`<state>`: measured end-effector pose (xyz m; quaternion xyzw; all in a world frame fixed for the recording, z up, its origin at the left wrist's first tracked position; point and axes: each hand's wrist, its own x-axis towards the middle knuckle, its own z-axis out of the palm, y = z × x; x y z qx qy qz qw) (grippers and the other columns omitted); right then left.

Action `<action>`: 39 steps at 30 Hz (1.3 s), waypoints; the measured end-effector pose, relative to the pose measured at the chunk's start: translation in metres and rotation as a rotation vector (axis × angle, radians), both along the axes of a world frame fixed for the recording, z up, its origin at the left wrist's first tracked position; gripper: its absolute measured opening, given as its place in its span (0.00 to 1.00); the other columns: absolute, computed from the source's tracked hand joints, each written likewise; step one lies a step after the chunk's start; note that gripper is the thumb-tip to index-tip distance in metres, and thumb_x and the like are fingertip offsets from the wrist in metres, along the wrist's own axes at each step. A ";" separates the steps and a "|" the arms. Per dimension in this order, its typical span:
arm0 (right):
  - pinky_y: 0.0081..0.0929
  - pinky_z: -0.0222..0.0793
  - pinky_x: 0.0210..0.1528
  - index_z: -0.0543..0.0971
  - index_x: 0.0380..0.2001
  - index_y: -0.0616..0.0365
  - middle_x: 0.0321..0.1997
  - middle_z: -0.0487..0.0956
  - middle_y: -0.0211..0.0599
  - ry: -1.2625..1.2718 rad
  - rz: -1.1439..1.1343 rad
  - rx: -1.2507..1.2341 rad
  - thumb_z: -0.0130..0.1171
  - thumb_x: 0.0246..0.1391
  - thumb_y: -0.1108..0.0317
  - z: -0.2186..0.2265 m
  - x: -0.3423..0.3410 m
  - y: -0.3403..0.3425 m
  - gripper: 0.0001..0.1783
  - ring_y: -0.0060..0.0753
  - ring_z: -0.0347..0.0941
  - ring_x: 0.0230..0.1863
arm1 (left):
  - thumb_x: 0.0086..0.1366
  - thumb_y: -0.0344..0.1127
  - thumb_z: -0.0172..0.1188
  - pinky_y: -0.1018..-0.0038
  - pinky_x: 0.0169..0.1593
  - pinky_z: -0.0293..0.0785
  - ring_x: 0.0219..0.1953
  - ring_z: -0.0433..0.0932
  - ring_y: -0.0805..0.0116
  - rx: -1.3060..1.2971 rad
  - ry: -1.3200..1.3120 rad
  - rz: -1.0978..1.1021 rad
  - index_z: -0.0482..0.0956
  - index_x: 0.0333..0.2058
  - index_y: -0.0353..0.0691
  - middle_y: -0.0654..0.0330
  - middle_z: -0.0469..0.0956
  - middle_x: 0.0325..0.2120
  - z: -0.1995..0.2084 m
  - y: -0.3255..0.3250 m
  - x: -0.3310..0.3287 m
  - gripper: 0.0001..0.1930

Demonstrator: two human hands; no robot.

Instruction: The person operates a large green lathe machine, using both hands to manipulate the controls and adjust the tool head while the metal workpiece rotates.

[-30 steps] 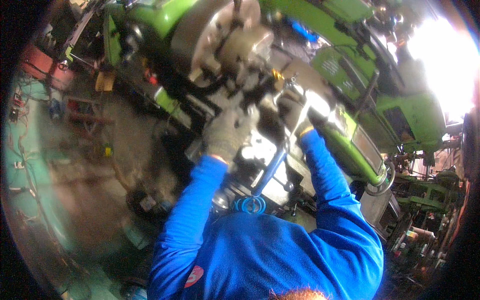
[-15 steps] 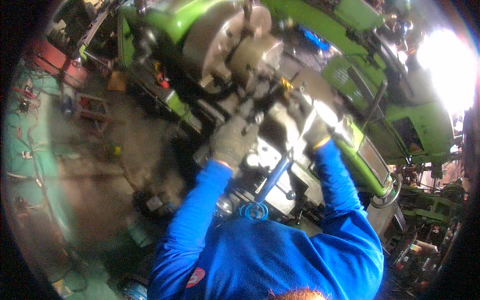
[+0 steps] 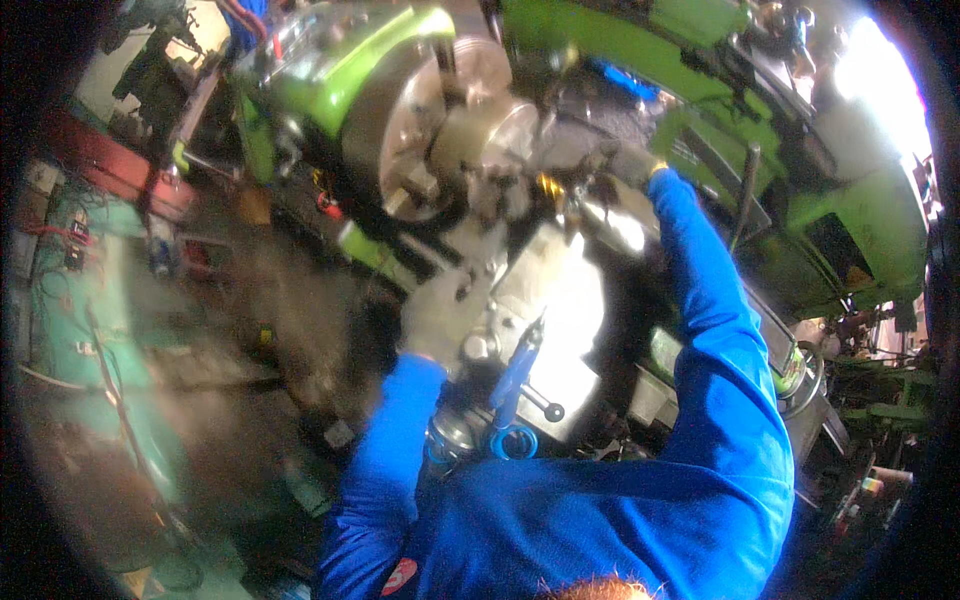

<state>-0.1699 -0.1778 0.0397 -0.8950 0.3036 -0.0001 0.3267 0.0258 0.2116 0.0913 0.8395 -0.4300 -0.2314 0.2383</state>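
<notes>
Green lathe: largest item, across the top of the view and down the right side; bright light at upper right.

Teal surface: far left, running downward, cables over it.

Red beam: upper left, slanting.

Chuck: round, grey metal, upper middle, on the lathe's green housing.

Pale metal block: centre, in strong glare, between your forearms.

Workpiece: thick, round, metal, at the chuck's face, above the block and between your two hands in the view.

Your left hand: grey glove, blue sleeve, just beside the block's left edge, fingertips toward the workpiece. Fingers partly bent; blur hides whether they grip anything, so you cannot tell.

Your right hand: gloved, farther up, arm extended, to the right of the workpiece. Fingers blurred; how far they part, and any hold, you cannot tell.

Blue-handled tool: slanting in front of the block, clear of both hands, a blue ring at its lower end.

Black ball-ended lever: just right of the tool.

Yellow spiral piece: just below the workpiece, smallest entry.
</notes>
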 end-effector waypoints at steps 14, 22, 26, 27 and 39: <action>0.38 0.74 0.51 0.86 0.41 0.55 0.41 0.87 0.42 0.143 0.152 -0.042 0.59 0.54 0.68 0.031 0.015 -0.012 0.13 0.35 0.81 0.43 | 0.63 0.47 0.65 0.59 0.39 0.79 0.32 0.84 0.47 -0.275 0.098 0.155 0.84 0.32 0.39 0.46 0.83 0.29 -0.062 0.010 0.004 0.15; 0.35 0.72 0.50 0.84 0.41 0.59 0.38 0.84 0.39 -0.098 0.317 0.022 0.58 0.59 0.62 0.037 0.011 -0.016 0.14 0.34 0.77 0.44 | 0.63 0.47 0.64 0.60 0.38 0.79 0.30 0.83 0.49 -0.220 -0.027 0.105 0.83 0.30 0.39 0.46 0.83 0.27 -0.034 0.007 -0.004 0.15; 0.36 0.71 0.55 0.84 0.47 0.59 0.43 0.83 0.43 -0.383 0.299 0.005 0.54 0.64 0.62 -0.041 0.000 -0.067 0.16 0.38 0.78 0.48 | 0.63 0.47 0.64 0.60 0.38 0.79 0.30 0.83 0.50 -0.219 -0.067 0.046 0.83 0.29 0.38 0.46 0.82 0.27 -0.023 -0.007 -0.016 0.16; 0.37 0.71 0.57 0.84 0.49 0.59 0.46 0.82 0.44 -0.419 0.279 0.045 0.53 0.65 0.62 -0.060 -0.002 -0.082 0.17 0.39 0.78 0.49 | 0.63 0.47 0.64 0.60 0.38 0.79 0.29 0.83 0.50 -0.232 -0.072 0.031 0.83 0.29 0.38 0.46 0.82 0.26 -0.025 -0.011 -0.017 0.16; 0.34 0.62 0.71 0.75 0.63 0.60 0.66 0.76 0.45 -0.430 0.337 0.112 0.50 0.69 0.60 -0.043 -0.001 -0.024 0.24 0.38 0.70 0.66 | 0.65 0.48 0.65 0.61 0.37 0.78 0.30 0.81 0.54 -0.240 -0.152 -0.082 0.81 0.34 0.36 0.50 0.80 0.27 -0.052 0.008 0.007 0.18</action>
